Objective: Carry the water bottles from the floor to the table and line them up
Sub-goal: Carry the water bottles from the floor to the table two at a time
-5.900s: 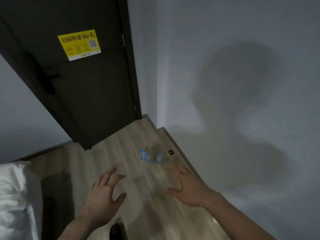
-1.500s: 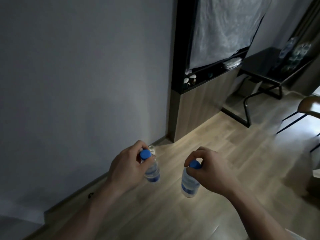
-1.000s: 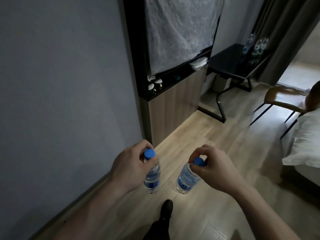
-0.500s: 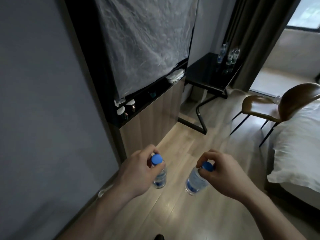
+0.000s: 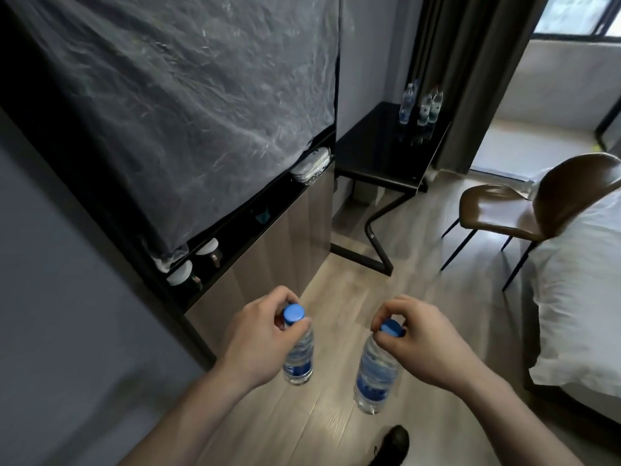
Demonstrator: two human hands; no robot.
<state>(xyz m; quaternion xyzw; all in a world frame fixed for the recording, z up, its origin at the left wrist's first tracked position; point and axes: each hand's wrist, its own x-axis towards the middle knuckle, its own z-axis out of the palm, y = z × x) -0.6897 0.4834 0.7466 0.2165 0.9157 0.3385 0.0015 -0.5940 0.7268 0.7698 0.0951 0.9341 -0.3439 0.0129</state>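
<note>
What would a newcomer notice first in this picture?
First, two blue-capped bottles hanging low in the foreground: the left hand pinches the left bottle by its neck, the right hand the right bottle. Beyond, more bottles stand on a black table by the curtain.

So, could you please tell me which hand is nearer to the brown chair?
Right. The right hand, gripping a water bottle by its cap, is on the brown chair's side; the left hand, holding the other bottle, is farther, beside the wooden cabinet.
</note>
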